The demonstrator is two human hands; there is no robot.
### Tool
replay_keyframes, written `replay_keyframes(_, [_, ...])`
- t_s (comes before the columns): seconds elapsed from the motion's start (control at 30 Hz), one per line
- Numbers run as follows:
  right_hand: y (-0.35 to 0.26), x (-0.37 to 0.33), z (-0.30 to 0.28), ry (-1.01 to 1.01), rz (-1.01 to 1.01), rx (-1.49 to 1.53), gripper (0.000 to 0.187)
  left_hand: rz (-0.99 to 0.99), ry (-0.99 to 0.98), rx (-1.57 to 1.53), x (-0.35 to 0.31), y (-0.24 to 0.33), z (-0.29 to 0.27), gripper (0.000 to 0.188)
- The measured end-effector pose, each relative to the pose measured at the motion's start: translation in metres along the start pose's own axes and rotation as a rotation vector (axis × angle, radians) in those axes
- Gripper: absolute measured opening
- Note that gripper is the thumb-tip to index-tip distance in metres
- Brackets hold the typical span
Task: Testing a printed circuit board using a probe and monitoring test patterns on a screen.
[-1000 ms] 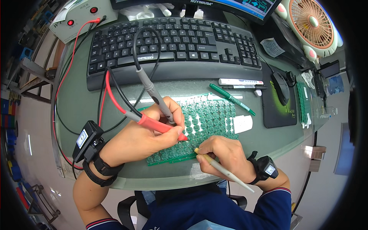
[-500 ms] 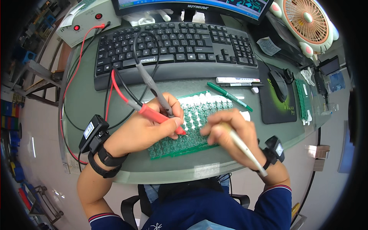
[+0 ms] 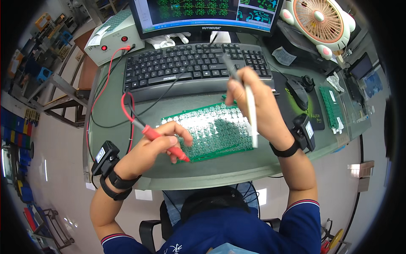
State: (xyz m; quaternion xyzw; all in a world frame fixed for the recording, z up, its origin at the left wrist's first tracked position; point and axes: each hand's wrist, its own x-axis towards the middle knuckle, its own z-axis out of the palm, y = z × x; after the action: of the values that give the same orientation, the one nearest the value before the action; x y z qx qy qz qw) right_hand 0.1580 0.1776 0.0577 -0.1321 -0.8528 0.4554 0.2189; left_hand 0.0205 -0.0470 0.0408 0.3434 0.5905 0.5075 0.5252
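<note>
My left hand (image 3: 158, 146) pinches a red test probe (image 3: 158, 136), its tip at the near left edge of a green circuit-board panel (image 3: 237, 135). The panel lies flat and carries many small repeated units. My right hand (image 3: 253, 95) is raised over the panel's far right side, closed on two things. A slim white stick-like tool (image 3: 252, 122) slants down from it. A grey test probe (image 3: 230, 65), smeared by motion, points up toward the keyboard from its fingers. A green pen (image 3: 228, 100) lies partly hidden behind that hand.
A black keyboard (image 3: 190, 82) spans the desk below a monitor (image 3: 203, 27). Red and black leads (image 3: 111, 70) run from a pale box (image 3: 111, 44) at left. On the right are a mouse (image 3: 297, 94), more green boards (image 3: 327, 103) and a fan (image 3: 319, 19).
The grey probe has passed from my left hand to my right, which has moved up and away. My left hand keeps the red probe and has shifted left and nearer. The view has tilted up.
</note>
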Motion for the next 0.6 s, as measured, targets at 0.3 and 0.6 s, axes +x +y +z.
replay_keyframes(0.3, [0.049, -0.021, 0.015, -0.060, -0.094, -0.654, 0.021, -0.005, -0.027, -0.178, -0.006, -0.040, -0.016, 0.031])
replay_keyframes(0.6, [0.041, -0.005, 0.011, -0.046, 0.433, 0.644, 0.025, 0.045, -0.037, -0.069, -0.007, -0.042, -0.013, 0.028])
